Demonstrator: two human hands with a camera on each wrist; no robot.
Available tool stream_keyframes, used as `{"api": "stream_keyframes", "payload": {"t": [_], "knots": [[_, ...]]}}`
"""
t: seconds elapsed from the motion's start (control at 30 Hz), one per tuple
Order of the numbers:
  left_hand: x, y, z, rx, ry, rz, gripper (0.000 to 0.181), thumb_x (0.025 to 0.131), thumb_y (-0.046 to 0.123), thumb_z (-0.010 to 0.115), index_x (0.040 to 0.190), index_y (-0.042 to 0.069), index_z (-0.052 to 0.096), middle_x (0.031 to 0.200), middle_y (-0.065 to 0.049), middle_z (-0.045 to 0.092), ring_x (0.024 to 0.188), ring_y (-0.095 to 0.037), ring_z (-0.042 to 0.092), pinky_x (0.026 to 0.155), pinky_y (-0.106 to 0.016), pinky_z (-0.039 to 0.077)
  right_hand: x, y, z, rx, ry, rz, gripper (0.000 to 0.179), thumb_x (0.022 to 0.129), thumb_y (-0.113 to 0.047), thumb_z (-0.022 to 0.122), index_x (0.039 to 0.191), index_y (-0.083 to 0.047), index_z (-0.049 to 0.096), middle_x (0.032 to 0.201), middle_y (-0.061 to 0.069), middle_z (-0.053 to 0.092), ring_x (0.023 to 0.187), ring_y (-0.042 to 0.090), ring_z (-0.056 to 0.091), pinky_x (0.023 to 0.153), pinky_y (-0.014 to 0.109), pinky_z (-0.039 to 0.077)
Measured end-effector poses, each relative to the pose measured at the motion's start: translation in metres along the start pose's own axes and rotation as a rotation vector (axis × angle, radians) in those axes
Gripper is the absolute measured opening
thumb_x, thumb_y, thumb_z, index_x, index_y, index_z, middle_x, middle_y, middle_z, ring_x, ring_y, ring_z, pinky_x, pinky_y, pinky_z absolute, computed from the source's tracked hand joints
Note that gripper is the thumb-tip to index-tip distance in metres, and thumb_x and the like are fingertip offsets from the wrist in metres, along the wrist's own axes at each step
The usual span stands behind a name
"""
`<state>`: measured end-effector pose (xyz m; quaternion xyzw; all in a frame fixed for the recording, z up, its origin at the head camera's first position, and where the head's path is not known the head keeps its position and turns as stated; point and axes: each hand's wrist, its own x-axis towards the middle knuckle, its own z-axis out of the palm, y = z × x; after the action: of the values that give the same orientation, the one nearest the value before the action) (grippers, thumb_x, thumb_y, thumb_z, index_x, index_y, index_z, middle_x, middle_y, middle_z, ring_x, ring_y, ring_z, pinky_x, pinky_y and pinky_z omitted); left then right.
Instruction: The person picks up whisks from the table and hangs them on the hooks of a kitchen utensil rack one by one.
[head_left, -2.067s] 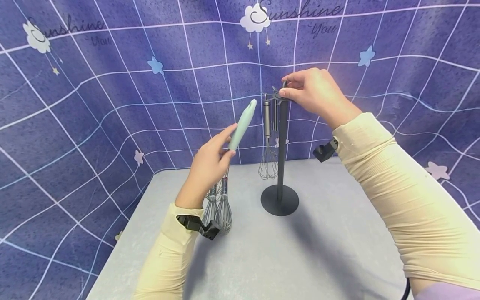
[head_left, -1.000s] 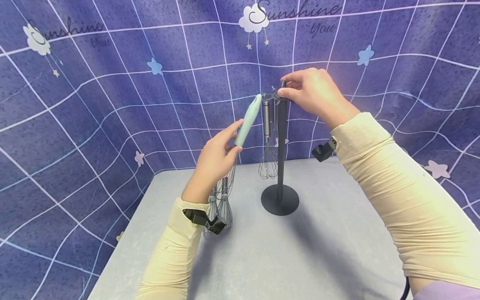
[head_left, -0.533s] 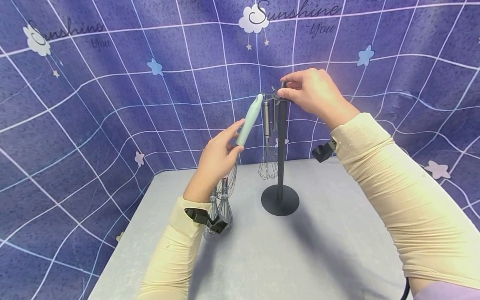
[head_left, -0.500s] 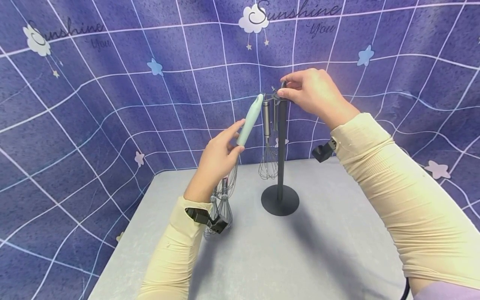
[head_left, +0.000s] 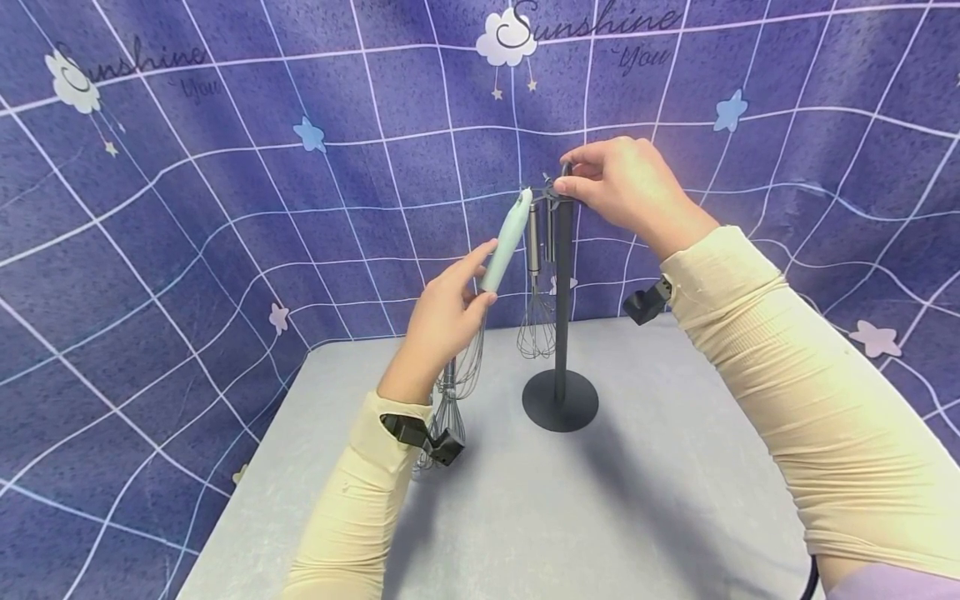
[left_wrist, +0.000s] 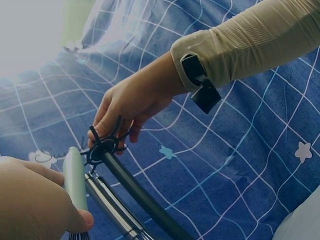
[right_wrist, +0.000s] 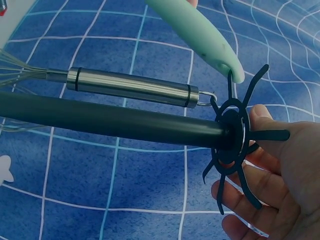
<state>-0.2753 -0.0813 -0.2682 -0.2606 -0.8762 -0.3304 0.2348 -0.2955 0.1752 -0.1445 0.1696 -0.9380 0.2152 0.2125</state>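
Note:
My left hand [head_left: 442,321] grips a whisk by its mint-green handle [head_left: 508,242], tilted with its end up. The wire loops hang below the hand. In the right wrist view a black hook reaches the hole at the handle's tip [right_wrist: 227,67]. With thumb and fingers my right hand [head_left: 633,187] holds the hook ring [right_wrist: 231,135] on top of a black utensil stand [head_left: 563,300]. Right beside the mint handle, a steel-handled whisk [right_wrist: 132,87] hangs from one hook by its wire loop. Another steel handle [head_left: 551,237] hangs behind it.
More whisks [head_left: 448,412] stand or lie on the grey table [head_left: 637,500] at the left, partly hidden by the left wrist. The stand's round base [head_left: 543,408] rests on the table. A blue gridded curtain [head_left: 420,100] closes off the back and left side.
My left hand has moved right and slightly up with the whisk, bringing its handle tip to the hooks. The right hand has stayed on the stand's top.

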Motion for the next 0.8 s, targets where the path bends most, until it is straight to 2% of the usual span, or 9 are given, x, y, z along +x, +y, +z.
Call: {"api": "stream_keyframes", "payload": {"t": [0.3,0.63,0.8], "knots": [[0.001,-0.001,0.008,-0.034,0.015,-0.01,0.07,0.094,0.009,0.072,0.154,0.031,0.044,0.126,-0.009,0.066,0.083,-0.018,0.071,0.072,-0.034,0.056,0.0,0.0,0.0,0.005,0.007,0.006,0.047,0.098,-0.041,0.066,0.136,-0.013,0.065,0.123,0.011,0.071,0.118,0.032,0.064,0.1,0.049,0.046],[0.0,-0.003,0.028,-0.085,0.058,0.03,0.071,0.095,0.009,0.07,0.156,0.029,0.04,0.125,-0.008,0.065,0.084,-0.015,0.069,0.073,-0.032,0.058,-0.001,0.0,0.0,0.0,0.012,0.012,0.047,0.098,-0.042,0.065,0.136,-0.014,0.065,0.123,0.011,0.071,0.118,0.033,0.064,0.1,0.049,0.046],[-0.001,-0.003,0.037,-0.108,0.079,0.021,0.073,0.095,0.009,0.071,0.156,0.031,0.038,0.126,-0.008,0.064,0.084,-0.016,0.069,0.074,-0.03,0.058,0.0,0.0,0.0,0.001,0.009,0.009,0.047,0.098,-0.043,0.065,0.136,-0.015,0.065,0.124,0.011,0.071,0.12,0.032,0.063,0.101,0.049,0.046]]}}
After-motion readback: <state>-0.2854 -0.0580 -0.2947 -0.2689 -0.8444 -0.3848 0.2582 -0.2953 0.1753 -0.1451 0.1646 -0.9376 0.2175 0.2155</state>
